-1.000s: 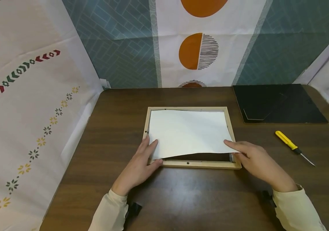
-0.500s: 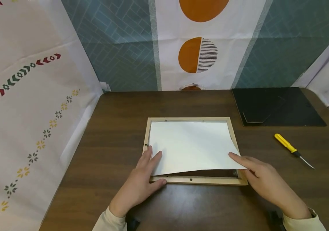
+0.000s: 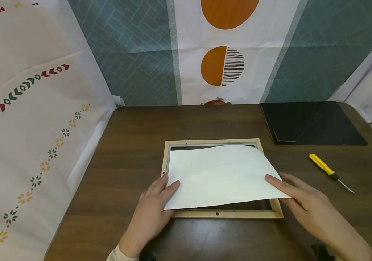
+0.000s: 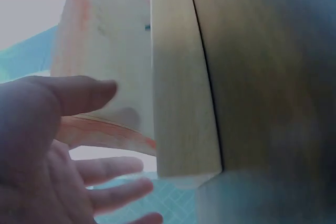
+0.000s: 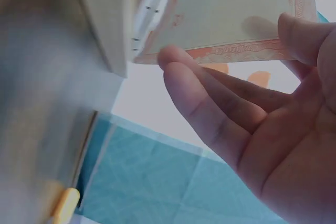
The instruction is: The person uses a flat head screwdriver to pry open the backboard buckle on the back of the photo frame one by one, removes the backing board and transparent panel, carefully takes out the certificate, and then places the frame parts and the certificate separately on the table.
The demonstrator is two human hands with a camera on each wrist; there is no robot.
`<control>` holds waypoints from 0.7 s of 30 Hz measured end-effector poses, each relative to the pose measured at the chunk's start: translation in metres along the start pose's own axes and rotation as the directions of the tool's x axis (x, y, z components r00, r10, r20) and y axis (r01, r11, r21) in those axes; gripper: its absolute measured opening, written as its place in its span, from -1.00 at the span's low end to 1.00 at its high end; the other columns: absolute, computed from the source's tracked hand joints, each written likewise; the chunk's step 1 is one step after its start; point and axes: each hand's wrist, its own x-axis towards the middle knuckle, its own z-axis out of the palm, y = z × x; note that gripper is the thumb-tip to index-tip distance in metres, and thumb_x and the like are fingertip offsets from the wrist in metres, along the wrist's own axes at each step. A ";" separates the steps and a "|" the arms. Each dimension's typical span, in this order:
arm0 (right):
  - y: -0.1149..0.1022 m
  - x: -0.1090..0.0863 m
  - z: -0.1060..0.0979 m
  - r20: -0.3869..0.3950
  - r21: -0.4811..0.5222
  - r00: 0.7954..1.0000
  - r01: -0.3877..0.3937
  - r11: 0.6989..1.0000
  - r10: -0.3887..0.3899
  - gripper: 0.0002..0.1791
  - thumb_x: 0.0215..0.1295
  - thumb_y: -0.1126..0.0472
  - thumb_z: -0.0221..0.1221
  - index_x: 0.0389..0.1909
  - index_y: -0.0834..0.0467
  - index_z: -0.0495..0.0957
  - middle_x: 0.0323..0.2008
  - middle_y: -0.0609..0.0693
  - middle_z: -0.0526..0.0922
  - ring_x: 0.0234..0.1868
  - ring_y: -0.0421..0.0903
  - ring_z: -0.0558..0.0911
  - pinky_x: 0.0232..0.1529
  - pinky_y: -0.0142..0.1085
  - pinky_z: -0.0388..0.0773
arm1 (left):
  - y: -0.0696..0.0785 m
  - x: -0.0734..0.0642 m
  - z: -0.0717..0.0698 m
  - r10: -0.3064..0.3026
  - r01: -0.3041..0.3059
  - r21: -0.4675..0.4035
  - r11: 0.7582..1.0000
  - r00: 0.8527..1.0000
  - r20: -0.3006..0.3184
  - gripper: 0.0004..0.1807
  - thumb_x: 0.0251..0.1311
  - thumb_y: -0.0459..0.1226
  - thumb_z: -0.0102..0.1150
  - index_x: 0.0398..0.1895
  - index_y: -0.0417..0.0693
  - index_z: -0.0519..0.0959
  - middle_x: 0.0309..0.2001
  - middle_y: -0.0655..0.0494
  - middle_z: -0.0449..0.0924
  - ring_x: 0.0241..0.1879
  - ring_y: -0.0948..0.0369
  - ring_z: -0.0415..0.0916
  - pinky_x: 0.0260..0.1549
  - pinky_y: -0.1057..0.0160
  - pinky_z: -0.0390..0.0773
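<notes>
A sheet of white paper [image 3: 222, 177] lies bowed over a light wooden picture frame [image 3: 225, 214], partly lifted out of it. In both wrist views its underside [image 4: 118, 51] carries an orange decorative border. At the sheet's left corner, my left hand [image 3: 150, 212] pinches it, thumb below and index finger on top; the other fingers are spread in the left wrist view. My right hand [image 3: 306, 203] grips the near right corner between the thumb above and fingers below. Dark gaps inside the frame show along the sheet's far and near edges.
A black backing board [image 3: 316, 121] lies at the table's back right corner. A yellow-handled screwdriver [image 3: 322, 164] rests to the right of the frame. Patterned cloth [image 3: 130, 54] hangs behind the brown table [image 3: 133, 145] and along its left.
The sheet has risen at its near side and slid toward me, uncovering the frame's far inner edge. My left hand has gone from resting on sheet and frame to pinching the sheet.
</notes>
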 end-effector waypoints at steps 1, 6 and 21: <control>-0.001 0.002 -0.002 -0.013 0.005 1.000 0.012 1.000 -0.012 -0.01 -0.06 0.57 0.43 0.44 -0.10 0.44 0.25 0.24 0.50 -0.16 0.02 0.71 -0.47 -0.45 0.41 | -0.002 0.000 -0.001 0.011 -0.011 -0.014 1.000 1.000 -0.029 -0.27 -0.05 -0.46 0.49 0.30 0.05 0.60 0.42 -0.12 0.35 0.38 -0.12 0.30 0.07 -0.35 0.39; -0.005 0.011 -0.011 -0.084 0.052 0.995 0.050 0.997 -0.046 -0.07 -0.08 0.66 0.35 0.36 -0.02 0.53 0.31 0.14 0.45 -0.25 -0.31 0.64 -0.56 -0.58 0.22 | -0.010 0.002 -0.007 0.071 -0.090 -0.125 0.988 0.987 -0.147 -0.38 -0.07 -0.56 0.40 0.14 0.04 0.70 0.33 -0.08 0.48 0.28 -0.13 0.42 0.12 -0.32 0.36; -0.011 0.030 -0.024 -0.381 0.413 0.918 0.271 0.869 -0.105 -0.75 0.37 0.39 0.25 -0.02 0.47 0.65 -0.15 0.09 0.76 -0.15 -0.26 0.72 -0.09 -0.55 0.53 | -0.025 0.021 -0.025 0.138 -0.270 -0.401 0.875 0.935 -0.328 -0.68 0.18 -0.50 0.38 -0.04 -0.01 0.73 0.15 0.17 0.62 0.14 0.10 0.58 0.12 0.36 0.46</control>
